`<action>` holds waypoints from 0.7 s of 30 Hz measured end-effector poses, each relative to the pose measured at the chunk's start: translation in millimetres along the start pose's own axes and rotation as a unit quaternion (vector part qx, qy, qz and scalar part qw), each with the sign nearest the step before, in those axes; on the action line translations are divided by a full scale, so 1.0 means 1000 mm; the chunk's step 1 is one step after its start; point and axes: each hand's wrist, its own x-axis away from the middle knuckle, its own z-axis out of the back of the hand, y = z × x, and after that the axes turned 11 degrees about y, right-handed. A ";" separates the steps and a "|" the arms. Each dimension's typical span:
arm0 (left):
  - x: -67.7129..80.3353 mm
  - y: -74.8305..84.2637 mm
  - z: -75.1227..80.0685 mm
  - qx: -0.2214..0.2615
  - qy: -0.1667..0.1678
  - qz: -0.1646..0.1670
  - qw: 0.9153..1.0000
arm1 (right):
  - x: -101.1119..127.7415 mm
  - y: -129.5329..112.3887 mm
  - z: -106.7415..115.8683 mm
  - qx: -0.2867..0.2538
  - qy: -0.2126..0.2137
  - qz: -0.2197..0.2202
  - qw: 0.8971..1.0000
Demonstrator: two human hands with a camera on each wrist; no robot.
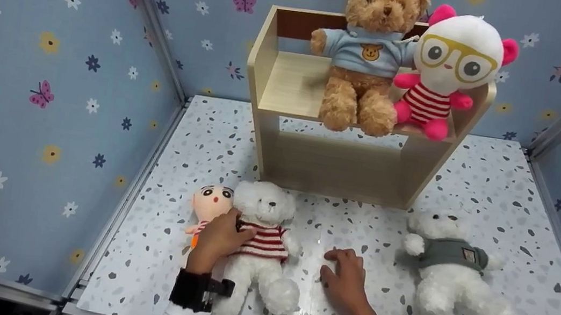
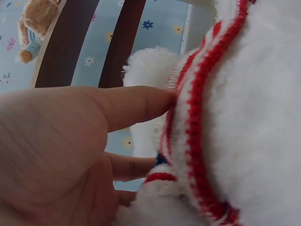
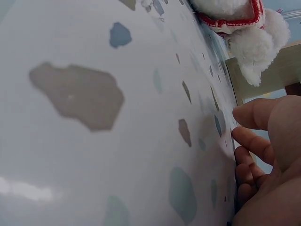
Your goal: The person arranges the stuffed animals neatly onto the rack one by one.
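Observation:
A white teddy bear (image 1: 261,242) in a red-and-white striped sweater lies on its back on the speckled table. My left hand (image 1: 220,236) grips its side at the sweater. In the left wrist view the thumb (image 2: 141,106) presses the striped knit (image 2: 190,113), while the other fingers reach round by the bear's arm. Beside it lies a doll (image 1: 213,204) with a round face, partly covered by my left hand. My right hand (image 1: 346,280) rests low over the tabletop to the right of this bear, fingers loosely bent and holding nothing.
Behind stands a wooden shelf (image 1: 333,167); a brown teddy bear (image 1: 372,56) in a blue hoodie and a pink-and-white plush toy (image 1: 446,71) with yellow glasses sit on its upper board. Another white bear (image 1: 448,261) in a grey-green shirt lies at right. Flowered walls (image 1: 60,139) enclose the table.

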 end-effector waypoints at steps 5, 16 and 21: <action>0.003 -0.003 -0.011 0.012 0.016 0.008 1.000 | 0.000 -0.002 0.001 0.005 -0.005 -0.007 1.000; 0.007 -0.004 -0.026 -0.021 0.032 0.006 0.999 | -0.001 -0.003 0.000 0.013 -0.003 -0.006 1.000; 0.009 -0.004 -0.029 -0.031 0.030 0.013 0.999 | 0.000 -0.003 -0.002 0.014 -0.001 -0.003 1.000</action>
